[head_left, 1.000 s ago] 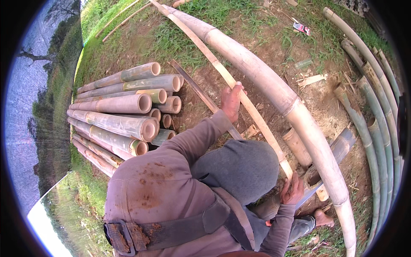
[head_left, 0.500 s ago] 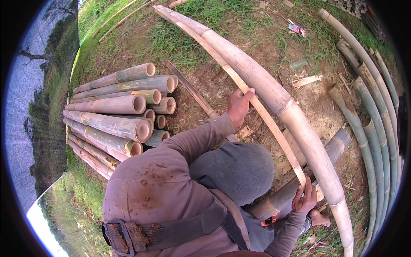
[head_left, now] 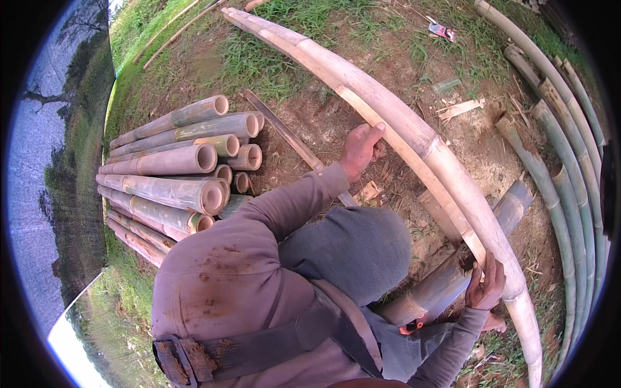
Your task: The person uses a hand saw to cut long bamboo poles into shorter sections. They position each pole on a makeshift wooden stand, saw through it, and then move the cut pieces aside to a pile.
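A long, pale bamboo strip (head_left: 420,173) lies along the near side of a thick, light bamboo pole (head_left: 456,168), seemingly touching it. With fingers curled and thumb at the strip's edge, my left hand (head_left: 359,152) grips the strip around its middle. My right hand (head_left: 486,284) pinches the strip's near end beside the pole; part of its grip is hidden. Under the pole, a thicker, darker bamboo piece (head_left: 427,294) lies crosswise on the ground, next to my bent knee (head_left: 356,255).
To the left is a stack of cut bamboo tubes (head_left: 171,158). Several green bamboo poles (head_left: 569,174) lie along the right. A narrow dark slat (head_left: 281,132), wood scraps (head_left: 460,108), a clear bottle (head_left: 446,85) and a small red-and-white packet (head_left: 442,31) lie on dirt and grass.
The strip has moved right and nearer, closing the gap to the pole. My right hand has travelled right with its end, while my left hand has shifted slightly left.
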Tool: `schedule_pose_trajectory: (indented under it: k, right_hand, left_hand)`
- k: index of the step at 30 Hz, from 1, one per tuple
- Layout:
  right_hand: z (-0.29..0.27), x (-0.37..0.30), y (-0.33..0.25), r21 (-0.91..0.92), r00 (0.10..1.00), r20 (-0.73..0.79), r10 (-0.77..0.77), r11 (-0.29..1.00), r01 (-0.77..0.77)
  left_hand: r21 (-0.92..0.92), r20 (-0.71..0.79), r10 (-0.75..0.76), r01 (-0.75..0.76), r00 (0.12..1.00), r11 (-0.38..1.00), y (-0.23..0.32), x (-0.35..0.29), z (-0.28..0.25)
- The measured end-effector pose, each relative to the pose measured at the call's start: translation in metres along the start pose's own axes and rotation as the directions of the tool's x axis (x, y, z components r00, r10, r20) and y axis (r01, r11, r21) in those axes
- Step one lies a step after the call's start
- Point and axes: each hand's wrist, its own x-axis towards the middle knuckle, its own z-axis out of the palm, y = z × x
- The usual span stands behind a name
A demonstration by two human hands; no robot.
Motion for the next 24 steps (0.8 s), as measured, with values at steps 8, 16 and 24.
schedule_pose_trajectory:
  k: [8,16,24]
  right_hand:
    - [-0.020,0.055,0.023,0.131,0.998,0.037,0.057,0.989,-0.062]
    - [0.003,0.064,0.037,0.148,0.987,0.041,0.157,0.976,-0.162]
    - [0.007,0.054,0.044,0.099,0.958,0.059,0.279,0.954,-0.284]
  left_hand:
    - [0.622,0.444,0.779,-0.778,0.443,0.088,0.030,0.008,0.022]
    - [0.621,0.705,0.485,-0.781,0.517,-0.071,0.011,0.039,0.040]
    - [0.426,0.844,0.397,-0.900,0.360,-0.091,0.015,0.028,0.088]
